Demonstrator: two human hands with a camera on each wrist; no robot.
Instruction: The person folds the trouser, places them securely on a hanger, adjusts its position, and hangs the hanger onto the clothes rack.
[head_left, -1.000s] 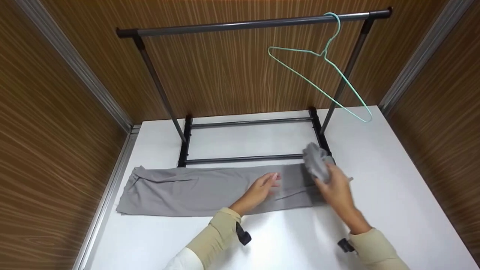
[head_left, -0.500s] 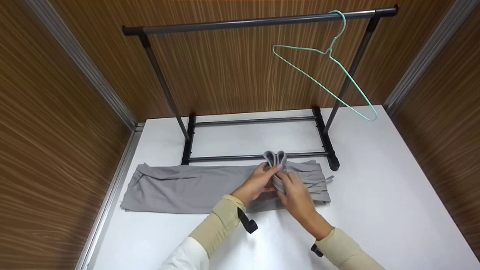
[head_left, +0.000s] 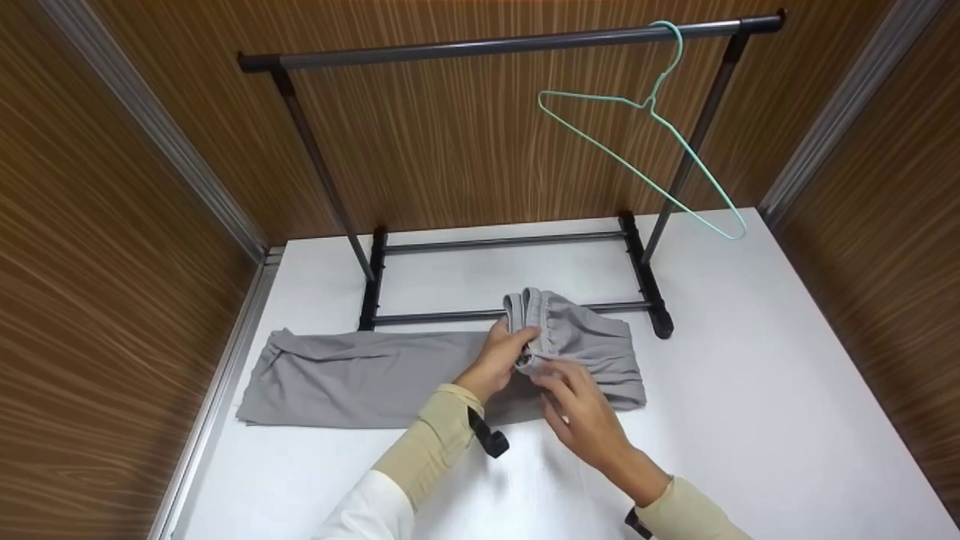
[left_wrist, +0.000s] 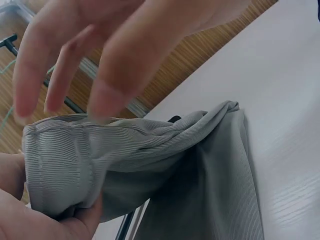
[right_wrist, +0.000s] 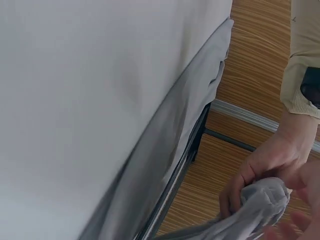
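A pair of grey trousers (head_left: 397, 379) lies folded lengthwise on the white table, with its gathered elastic waistband (head_left: 534, 324) raised and folded together. My left hand (head_left: 495, 360) grips that bunched waistband, thumb on the near side. In the left wrist view, the ribbed waistband (left_wrist: 57, 162) sits in the left hand (left_wrist: 45, 222). Just below the band, my right hand (head_left: 585, 412) has its fingers loosely bent and spread; in the left wrist view the blurred right hand (left_wrist: 110, 55) is over the band's edge, and whether it touches is unclear. The right wrist view shows the left hand (right_wrist: 270, 165) around the bunched cloth.
Behind the trousers stands a black metal clothes rack (head_left: 450, 54), its base bars (head_left: 439, 318) flat on the white table (head_left: 750, 390). A mint-green wire hanger (head_left: 637, 171) hangs from the rail's right part. Wood-patterned panels (head_left: 465, 150) enclose the back and sides.
The right hand has carried the bunched waistband leftward to the left hand, which now holds it. The right fingers have since loosened and shifted slightly down. The trousers' right end is pulled up.
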